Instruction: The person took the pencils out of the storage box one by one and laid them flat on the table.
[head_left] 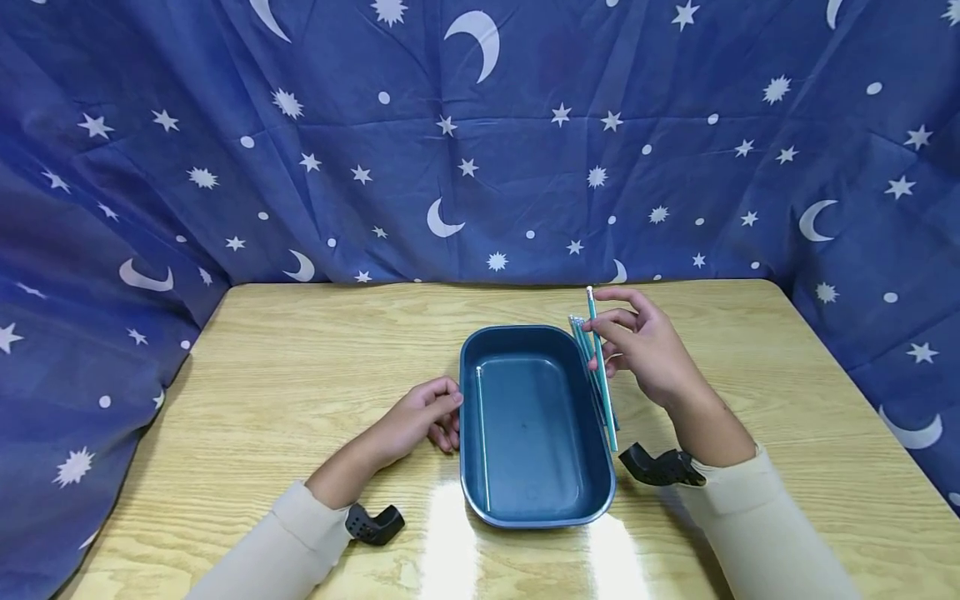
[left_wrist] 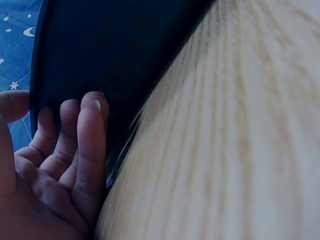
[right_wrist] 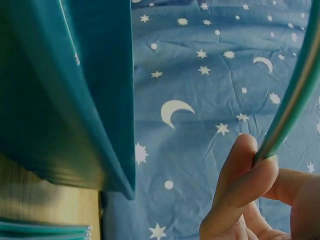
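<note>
A teal striped pencil [head_left: 602, 392] with a white eraser is pinched between the thumb and fingers of my right hand [head_left: 645, 346], eraser end away from me. It slants past the right rim of a dark teal plastic bin [head_left: 525, 343]; the right wrist view shows the pencil [right_wrist: 292, 95] close up. My left hand [head_left: 423, 417] holds the bin's left side, thumb at the rim and curled fingers against the outer wall [left_wrist: 120, 55]. Inside the bin, one pencil [head_left: 482, 442] lies lengthwise along the left wall.
Several more pencils [head_left: 576, 327] lie on the wooden table [head_left: 322, 333] just outside the bin's right wall, partly behind the held pencil and fingers. A blue curtain [head_left: 525, 150] with moons and stars hangs behind the table and along both sides.
</note>
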